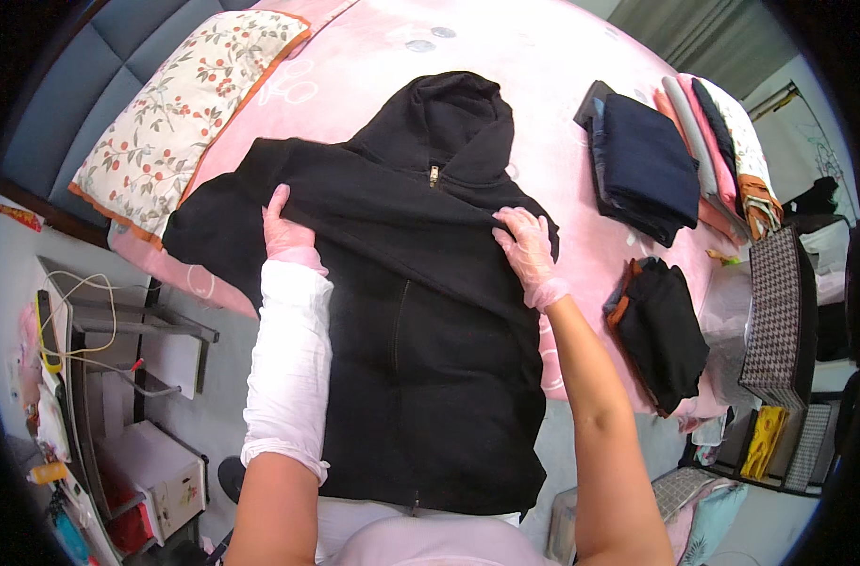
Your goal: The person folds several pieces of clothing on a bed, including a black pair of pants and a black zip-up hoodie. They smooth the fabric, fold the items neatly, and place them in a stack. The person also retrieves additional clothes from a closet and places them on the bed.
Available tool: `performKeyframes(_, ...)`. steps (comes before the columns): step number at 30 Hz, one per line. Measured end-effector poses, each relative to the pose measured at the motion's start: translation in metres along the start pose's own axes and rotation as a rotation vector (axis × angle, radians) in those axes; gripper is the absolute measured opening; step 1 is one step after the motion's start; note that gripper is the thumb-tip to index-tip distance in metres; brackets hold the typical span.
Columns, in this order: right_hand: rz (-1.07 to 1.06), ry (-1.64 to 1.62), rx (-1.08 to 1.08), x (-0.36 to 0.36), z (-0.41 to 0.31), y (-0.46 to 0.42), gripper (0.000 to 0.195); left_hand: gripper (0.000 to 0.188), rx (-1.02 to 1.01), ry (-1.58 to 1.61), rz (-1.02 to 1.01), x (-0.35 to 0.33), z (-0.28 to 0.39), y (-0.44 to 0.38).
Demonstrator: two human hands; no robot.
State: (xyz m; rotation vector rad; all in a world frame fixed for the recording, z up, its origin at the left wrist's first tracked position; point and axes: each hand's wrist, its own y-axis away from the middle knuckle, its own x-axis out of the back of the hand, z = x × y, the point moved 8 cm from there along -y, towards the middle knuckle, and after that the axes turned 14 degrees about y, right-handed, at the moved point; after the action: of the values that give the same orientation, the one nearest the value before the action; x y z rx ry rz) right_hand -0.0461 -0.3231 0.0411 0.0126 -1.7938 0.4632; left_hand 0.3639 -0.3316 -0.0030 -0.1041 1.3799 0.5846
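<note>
A black zip-up hooded sweatshirt [465, 354] lies face up before me, its hood spread away from me and its hem reaching my lap. Cloth like a sleeve crosses its chest in a slanting fold. My left hand [288, 230], in a clear glove with a white sleeve cover on the forearm, grips the cloth below the left shoulder; the thumb shows and the other fingers are mostly hidden. At the right side of the chest, my right hand [527, 244], also in a clear glove, has its bent fingers on the sweatshirt. The metal zipper pull [434, 175] sits below the hood.
The sweatshirt rests on a bed with a pink cover [543, 56]. A floral pillow [189, 120] lies at left. To the right are folded dark clothes [649, 156], a folded black garment [660, 332] and a houndstooth storage box [776, 311]. A shelf unit [83, 325] stands at left.
</note>
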Motion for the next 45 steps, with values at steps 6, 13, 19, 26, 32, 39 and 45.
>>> performKeyframes(6,0.162,0.265,0.075,0.018,-0.036,-0.001,0.066,0.041,0.154,0.045,0.001,0.022,0.016,-0.004)
performKeyframes(13,-0.157,0.384,0.285,-0.042,-0.067,0.016,0.061,0.04,-0.176,-0.544,0.277,0.052,0.065,-0.007)
performKeyframes(19,-0.163,0.367,0.232,-0.039,-0.069,0.017,0.06,0.057,-0.913,-0.947,0.379,0.044,0.167,0.032)
performKeyframes(26,-0.102,0.161,0.286,-0.009,-0.111,0.043,0.054,0.071,-0.713,-0.787,0.632,0.06,0.243,0.002)
performKeyframes(32,-0.193,0.134,0.263,-0.031,-0.111,0.061,0.05,0.032,-0.11,-0.309,0.376,0.04,0.245,-0.03)
performKeyframes(39,-0.242,-0.108,0.176,-0.036,-0.072,0.056,0.044,0.047,-0.633,-1.373,-0.772,-0.154,0.098,0.086)
performKeyframes(45,-0.409,-1.538,-0.551,-0.02,-0.06,0.041,0.083,0.038,-0.282,-1.69,-1.531,-0.118,-0.021,0.175)
